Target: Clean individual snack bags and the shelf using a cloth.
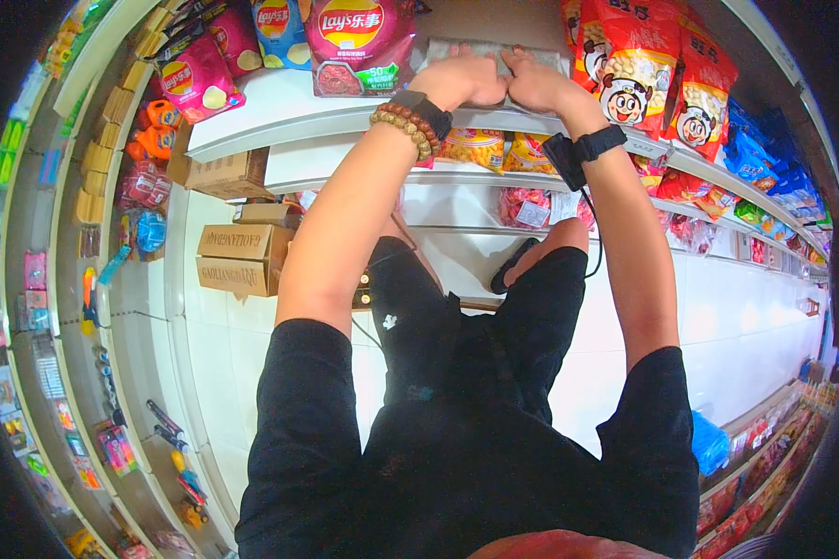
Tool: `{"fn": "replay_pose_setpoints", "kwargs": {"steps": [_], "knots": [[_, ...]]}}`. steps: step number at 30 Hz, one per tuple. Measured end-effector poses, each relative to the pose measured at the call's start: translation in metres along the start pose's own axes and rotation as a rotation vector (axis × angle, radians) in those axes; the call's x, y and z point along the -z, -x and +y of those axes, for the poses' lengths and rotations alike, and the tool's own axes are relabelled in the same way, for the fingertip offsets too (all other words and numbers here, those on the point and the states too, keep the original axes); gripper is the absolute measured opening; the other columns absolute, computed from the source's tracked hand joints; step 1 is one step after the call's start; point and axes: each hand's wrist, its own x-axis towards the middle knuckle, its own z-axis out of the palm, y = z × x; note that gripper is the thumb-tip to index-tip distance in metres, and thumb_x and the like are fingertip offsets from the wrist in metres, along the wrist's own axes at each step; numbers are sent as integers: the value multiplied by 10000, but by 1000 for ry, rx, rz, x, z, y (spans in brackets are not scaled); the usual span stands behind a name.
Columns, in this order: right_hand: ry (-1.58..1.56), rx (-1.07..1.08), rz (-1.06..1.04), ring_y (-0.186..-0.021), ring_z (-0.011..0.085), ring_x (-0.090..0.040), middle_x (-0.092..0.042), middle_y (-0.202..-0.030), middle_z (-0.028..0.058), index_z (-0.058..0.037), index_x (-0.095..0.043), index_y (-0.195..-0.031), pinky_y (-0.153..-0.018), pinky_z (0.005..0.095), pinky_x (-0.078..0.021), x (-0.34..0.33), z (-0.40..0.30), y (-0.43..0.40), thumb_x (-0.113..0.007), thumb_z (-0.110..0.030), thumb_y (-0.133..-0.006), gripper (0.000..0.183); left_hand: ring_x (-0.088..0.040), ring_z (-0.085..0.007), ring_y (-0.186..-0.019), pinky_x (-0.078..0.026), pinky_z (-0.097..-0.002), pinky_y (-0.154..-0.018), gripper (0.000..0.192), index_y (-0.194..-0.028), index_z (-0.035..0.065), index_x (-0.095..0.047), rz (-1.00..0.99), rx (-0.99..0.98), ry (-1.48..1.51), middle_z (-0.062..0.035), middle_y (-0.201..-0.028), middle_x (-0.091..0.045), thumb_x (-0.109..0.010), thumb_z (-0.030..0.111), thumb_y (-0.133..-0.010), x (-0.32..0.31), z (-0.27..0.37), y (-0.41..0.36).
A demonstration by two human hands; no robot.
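A grey cloth lies spread on the top white shelf. My left hand rests palm down on it, with the fingers pointing towards the back. Beside it, my right hand also presses on the cloth, and the two hands meet near the thumbs. Neither hand visibly grasps the fabric. Left of the cloth stands a large purple Lay's chip bag. To the right are red snack bags with a cartoon panda face. Part of the cloth is hidden beneath my hands.
Lower shelves hold yellow snack bags and red packets. Cardboard boxes sit at the left by my leg. Another shelf unit with toys curves along the left. A cable hangs from my right wrist strap.
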Motion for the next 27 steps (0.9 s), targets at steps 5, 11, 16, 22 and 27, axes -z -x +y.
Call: {"fn": "replay_pose_setpoints", "kwargs": {"steps": [5,11,16,22,27], "knots": [[-55,0,53,-1418,363,-291,-280,-1533,233,-45,-336,-1482,-1158,388,-263,-5,16,-14,-472,-336,-945,626,-383,-450,-1338,-305,-457,-1131,669,-1429,-12,-384,9,-23,14,-305,-1395,-448,-432,408,-911,12,-2,-13],[-102,-68,62,-1409,361,-313,-325,-1515,228,-53,-343,-1483,-1153,384,-272,-7,18,-17,-495,-362,-931,650,-521,-380,-1239,-405,-446,-1060,622,-1391,15,-457,-46,4,64,-264,-1353,-512,-464,397,-901,23,4,-9],[-116,-59,82,-1407,350,-323,-333,-1513,226,-49,-363,-1472,-1155,377,-268,-13,12,-18,-493,-373,-935,641,-310,-396,-1404,-267,-509,-1144,678,-1462,118,-394,78,98,66,-234,-1503,-345,-450,482,-893,3,-1,0],[-97,3,130,-1417,332,-309,-332,-1521,206,-59,-369,-1473,-1157,393,-273,-23,21,-5,-480,-418,-927,663,-179,-441,-1441,-209,-455,-1175,743,-1497,66,-302,12,-31,110,-337,-1519,-205,-394,530,-925,12,0,26],[-102,56,246,-1325,347,-441,-448,-1438,212,-57,-471,-1407,-1100,400,-360,-27,17,6,-539,-411,-909,615,-157,-436,-1448,-202,-452,-1176,797,-1493,24,-289,39,-59,123,-354,-1514,-196,-393,559,-912,10,4,44]]}}
